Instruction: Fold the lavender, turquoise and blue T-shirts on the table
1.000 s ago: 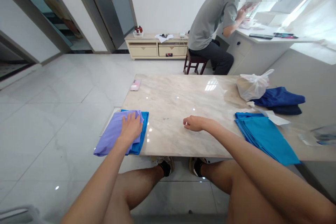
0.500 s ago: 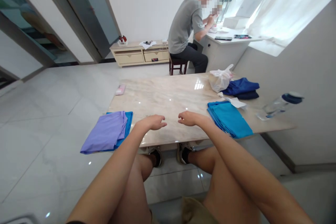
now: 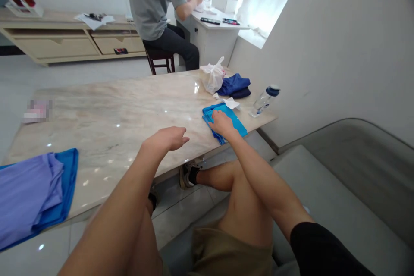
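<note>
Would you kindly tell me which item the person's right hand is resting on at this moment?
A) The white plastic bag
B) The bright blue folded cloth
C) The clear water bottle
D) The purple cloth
B. The right hand lies palm down on top of the bright blue folded cloth.

Left hand (image 3: pixel 166 140) palm down, loosely curled, pointing right, wrist slightly bent. Right hand (image 3: pixel 222 123) flat and palm down, up and to the right of the left hand, small gap between them. Left forearm (image 3: pixel 113 207) and right forearm (image 3: pixel 261 181) angle inward from the bottom corners; black sleeve (image 3: pixel 323 250) at right upper arm
</note>
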A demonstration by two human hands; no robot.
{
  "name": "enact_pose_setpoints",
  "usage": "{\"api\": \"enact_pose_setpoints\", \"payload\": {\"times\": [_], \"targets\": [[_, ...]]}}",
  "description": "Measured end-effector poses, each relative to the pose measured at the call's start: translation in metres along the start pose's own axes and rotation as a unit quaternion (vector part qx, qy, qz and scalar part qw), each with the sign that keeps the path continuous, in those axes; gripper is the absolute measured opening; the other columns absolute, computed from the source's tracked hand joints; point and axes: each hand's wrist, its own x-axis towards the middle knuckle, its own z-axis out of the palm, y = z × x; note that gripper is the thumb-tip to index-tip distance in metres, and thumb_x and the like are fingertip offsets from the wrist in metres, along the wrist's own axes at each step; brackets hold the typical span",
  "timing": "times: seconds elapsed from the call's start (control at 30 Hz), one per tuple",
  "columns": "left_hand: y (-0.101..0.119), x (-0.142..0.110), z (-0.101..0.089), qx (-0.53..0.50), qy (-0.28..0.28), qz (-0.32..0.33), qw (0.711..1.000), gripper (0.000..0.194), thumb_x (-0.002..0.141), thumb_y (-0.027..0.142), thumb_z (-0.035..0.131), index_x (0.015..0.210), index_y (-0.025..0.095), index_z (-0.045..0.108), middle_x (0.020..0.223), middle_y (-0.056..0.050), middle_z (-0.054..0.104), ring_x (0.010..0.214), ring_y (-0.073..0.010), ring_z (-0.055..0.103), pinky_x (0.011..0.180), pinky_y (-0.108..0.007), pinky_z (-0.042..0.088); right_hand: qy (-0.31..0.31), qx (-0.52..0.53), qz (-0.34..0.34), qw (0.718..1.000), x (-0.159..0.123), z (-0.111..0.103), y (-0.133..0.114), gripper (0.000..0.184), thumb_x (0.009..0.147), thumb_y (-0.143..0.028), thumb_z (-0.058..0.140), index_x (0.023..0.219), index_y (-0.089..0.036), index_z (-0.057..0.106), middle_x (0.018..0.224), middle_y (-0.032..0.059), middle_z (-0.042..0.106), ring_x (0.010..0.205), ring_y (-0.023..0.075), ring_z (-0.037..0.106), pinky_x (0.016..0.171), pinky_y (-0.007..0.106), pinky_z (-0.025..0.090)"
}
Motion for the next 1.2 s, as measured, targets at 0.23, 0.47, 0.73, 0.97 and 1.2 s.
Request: {"api": "enact_pose_setpoints", "payload": {"times": [0.23,0.47,0.73,0.97,1.2], "targets": [[0.031,0.016,-0.001,-0.054,0.038,0.053,0.996,0.046,0.102,0.052,0.063,0.135,0.023,0.075,0.135,-0.018,0.079,0.12,-0.036,0.076,0.098,-0.039,0.055,-0.048,-0.042,0.112,0.992,0.012,0.011,0.022,0.065,0.104,-0.048,0.069,0.153,-0.007,0.056,0.157,0.0297,0.054,0.146,0.0397,0.055,0.117,0.043,0.049],[0.025,0.005,-0.007,-0.061,0.045,0.034,0.997,0.04,0.102,0.051,0.063,0.129,0.025,0.077,0.12,-0.017,0.082,0.113,-0.0369,0.076,0.094,-0.041,0.055,-0.019,-0.019,0.109,0.994,0.019,0.002,0.029,0.035,0.102,-0.033,0.06,0.127,-0.014,0.074,0.135,0.0229,0.074,0.125,0.0362,0.07,0.099,0.037,0.055],[0.007,-0.021,-0.024,-0.07,0.19,-0.14,0.969,0.04,0.108,0.046,0.054,0.117,0.017,0.08,0.115,-0.021,0.079,0.113,-0.0412,0.074,0.097,-0.049,0.054,0.291,0.171,0.092,0.937,-0.005,-0.045,-0.011,0.027,0.104,-0.045,0.051,0.1,-0.022,0.065,0.088,0.0108,0.07,0.088,0.0273,0.065,0.082,0.034,0.052],[-0.023,-0.045,-0.036,-0.306,0.342,-0.075,0.885,0.047,0.11,0.056,0.051,0.112,0.02,0.081,0.113,-0.012,0.082,0.11,-0.0296,0.073,0.098,-0.039,0.054,0.298,0.476,-0.043,0.826,0.007,-0.047,-0.08,0.031,0.104,-0.047,0.051,0.083,-0.025,0.047,0.071,-0.0024,0.047,0.068,0.0158,0.049,0.063,0.027,0.042],[-0.068,-0.059,-0.012,-0.495,0.372,-0.023,0.785,0.056,0.092,0.072,0.07,0.093,0.016,0.076,0.083,-0.005,0.075,0.078,-0.0184,0.066,0.07,-0.028,0.049,0.115,0.596,-0.235,0.759,0.002,-0.032,-0.17,0.062,0.091,-0.082,0.068,0.078,-0.024,0.05,0.063,-0.0051,0.044,0.059,0.0121,0.045,0.055,0.025,0.04]]}}
